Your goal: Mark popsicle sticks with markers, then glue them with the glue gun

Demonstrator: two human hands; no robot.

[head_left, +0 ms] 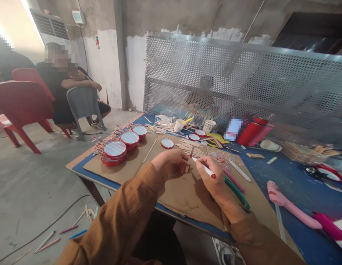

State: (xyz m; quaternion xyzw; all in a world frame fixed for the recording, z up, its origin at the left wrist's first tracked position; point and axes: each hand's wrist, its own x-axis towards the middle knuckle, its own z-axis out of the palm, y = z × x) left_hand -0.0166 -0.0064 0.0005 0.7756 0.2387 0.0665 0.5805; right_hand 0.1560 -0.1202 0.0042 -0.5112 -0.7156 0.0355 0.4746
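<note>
The right hand (207, 173) is closed on a white stick (203, 166) with a red end, which it grips between thumb and fingers. The long axis of the white stick runs from 10 o'clock to 4 o'clock, with the red end toward 4 o'clock. The right hand is the nearer hand to it. The left hand (171, 163) lies at 9 o'clock from the right hand, curled closed. A short wooden stick (187, 168) stands at its fingertips; whether it is gripped cannot be told. Both hands are over a cardboard sheet (187, 195) on the desk (284, 187). Green-handled pliers (237, 193) lie at 4 o'clock from the right hand, loose craft sticks (187, 147) at 12 o'clock, and a stack of red-rimmed lids (114, 151) at 10 o'clock from the left hand.
</note>
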